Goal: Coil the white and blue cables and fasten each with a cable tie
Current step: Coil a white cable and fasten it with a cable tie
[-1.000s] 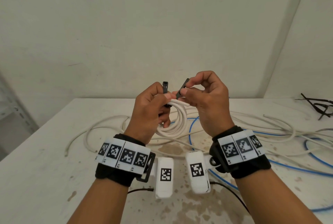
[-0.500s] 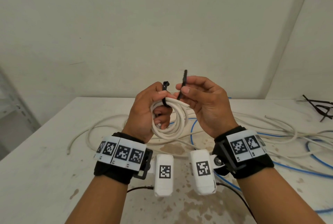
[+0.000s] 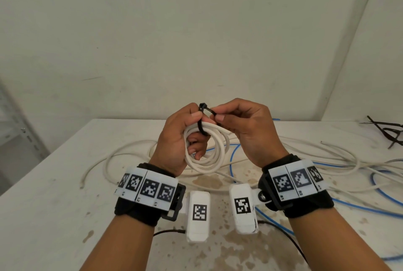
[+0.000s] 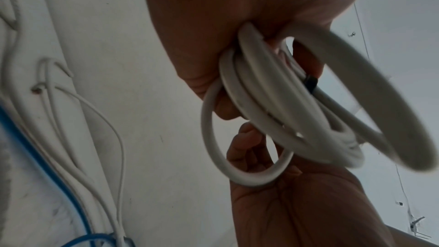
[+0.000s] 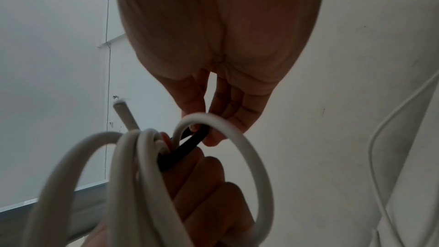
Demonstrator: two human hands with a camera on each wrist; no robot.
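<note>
A white cable coil hangs in the air above the table, with my left hand curled through its loops. A black cable tie wraps round the top of the coil. Its square head stands above my left thumb. My right hand pinches the tie's tail just right of the head. In the left wrist view the coil and a bit of the tie show. The right wrist view shows the tie looped round the coil. A blue cable lies loose on the table.
Loose white cables sprawl over the stained white table behind and right of my hands. Spare black cable ties lie at the far right edge. A wall stands close behind. A grey metal rack is at the left.
My right hand has bent the tie's tail from upright down and left to the head. Both hands and the coil have stayed at about the same height.
</note>
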